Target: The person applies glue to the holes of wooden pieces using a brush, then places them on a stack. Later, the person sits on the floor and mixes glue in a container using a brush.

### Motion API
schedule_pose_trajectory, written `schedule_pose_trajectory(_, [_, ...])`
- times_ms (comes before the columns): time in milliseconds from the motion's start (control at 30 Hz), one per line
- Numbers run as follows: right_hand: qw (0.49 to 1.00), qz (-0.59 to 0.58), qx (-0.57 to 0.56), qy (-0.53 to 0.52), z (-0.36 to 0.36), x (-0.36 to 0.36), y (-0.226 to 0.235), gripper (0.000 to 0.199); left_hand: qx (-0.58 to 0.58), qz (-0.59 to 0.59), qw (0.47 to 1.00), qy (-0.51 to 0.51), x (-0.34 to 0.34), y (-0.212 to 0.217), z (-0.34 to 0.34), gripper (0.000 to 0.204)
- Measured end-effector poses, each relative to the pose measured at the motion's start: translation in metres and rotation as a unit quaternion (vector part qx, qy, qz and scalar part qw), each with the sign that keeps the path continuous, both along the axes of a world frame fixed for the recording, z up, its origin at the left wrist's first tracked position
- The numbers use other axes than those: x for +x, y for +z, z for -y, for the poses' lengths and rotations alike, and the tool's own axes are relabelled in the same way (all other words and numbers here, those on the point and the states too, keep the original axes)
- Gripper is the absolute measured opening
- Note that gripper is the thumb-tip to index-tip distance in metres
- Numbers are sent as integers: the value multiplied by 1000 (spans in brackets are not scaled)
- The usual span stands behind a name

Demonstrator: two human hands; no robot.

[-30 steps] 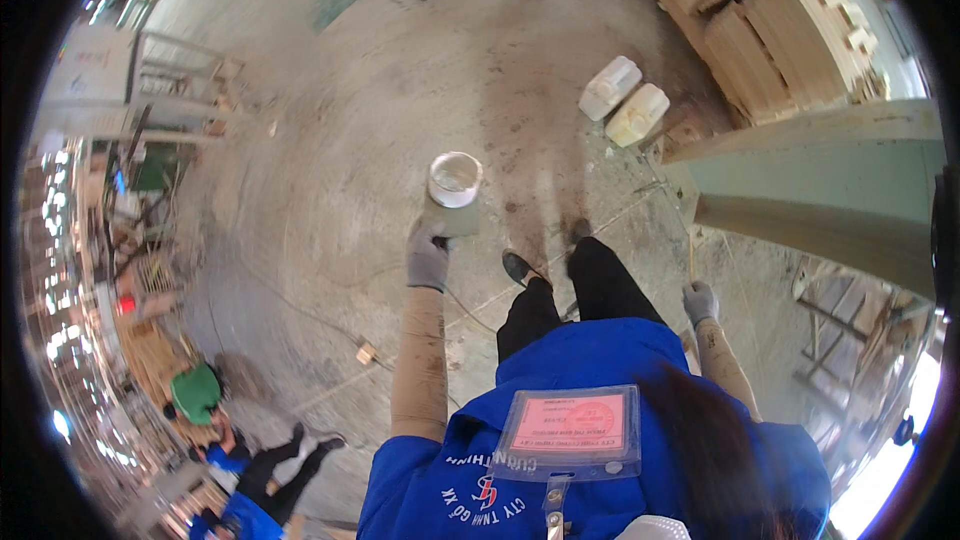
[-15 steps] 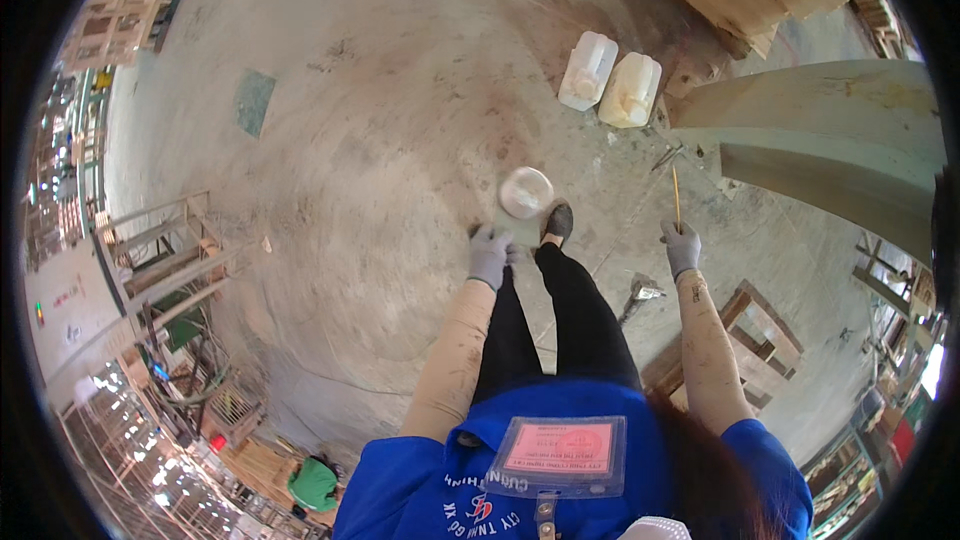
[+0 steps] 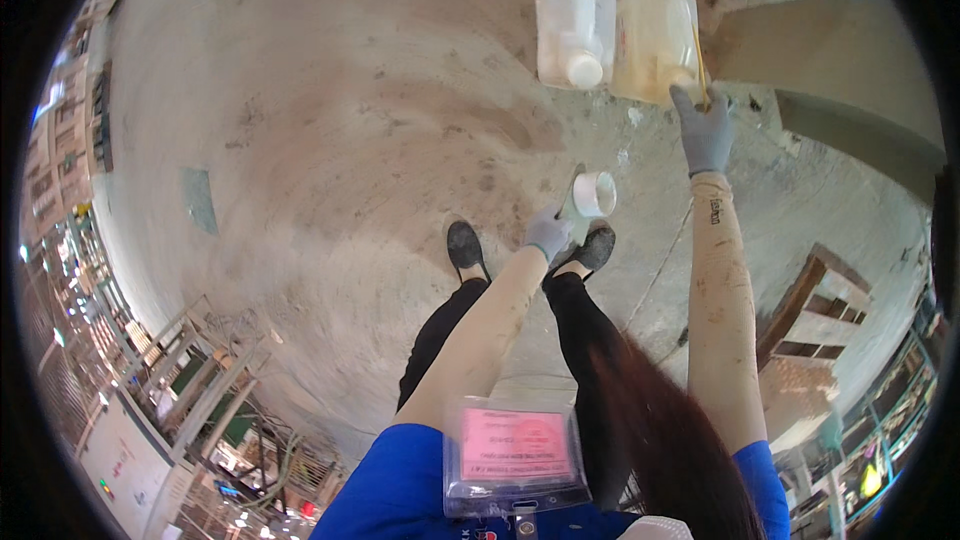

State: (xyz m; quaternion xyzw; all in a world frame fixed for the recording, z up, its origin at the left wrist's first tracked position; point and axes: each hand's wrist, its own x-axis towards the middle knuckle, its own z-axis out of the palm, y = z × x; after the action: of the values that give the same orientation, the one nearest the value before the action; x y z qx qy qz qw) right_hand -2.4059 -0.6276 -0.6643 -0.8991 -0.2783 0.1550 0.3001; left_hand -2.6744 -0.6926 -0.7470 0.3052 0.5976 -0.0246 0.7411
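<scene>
My left hand (image 3: 548, 233), in a grey glove, is closed around a translucent container with a round white end (image 3: 596, 194), held tilted above my right shoe. What is inside the container I cannot make out. My right hand (image 3: 707, 135), also gloved, reaches forward and grips a thin yellow stick (image 3: 700, 65). Its fingertips are close to the lower end of a yellowish plastic jug (image 3: 655, 40); whether they touch it I cannot tell. Beside that jug is a whiter jug (image 3: 577, 20) with a round white cap.
A thick grey-green beam or machine base (image 3: 850, 60) stands on the right. Wooden pallet pieces (image 3: 815, 315) lie on the concrete floor (image 3: 350, 140) near my right arm. A metal-framed cart (image 3: 150, 440) is at lower left, and a flat greenish patch (image 3: 199, 200) is on the floor.
I have come closer to the jugs. My right hand has moved forward with the yellow stick to the yellowish jug. My left hand has moved right, tilting the container.
</scene>
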Motion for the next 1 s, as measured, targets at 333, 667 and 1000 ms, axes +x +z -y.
schedule_pose_trajectory(333, [991, 94, 12, 94, -10, 5, -16, 46, 37, 45, 965, -257, 100, -118, 27, 27])
schedule_pose_trajectory(667, [985, 96, -94, -109, 188, 97, -128, 51, 67, 216, 785, -576, 150, 56, -120, 26])
schedule_pose_trajectory(1000, [965, 60, -168, -192, 271, 66, -195, 48, 267, 242, 930, -78, 225, 50, -244, 28])
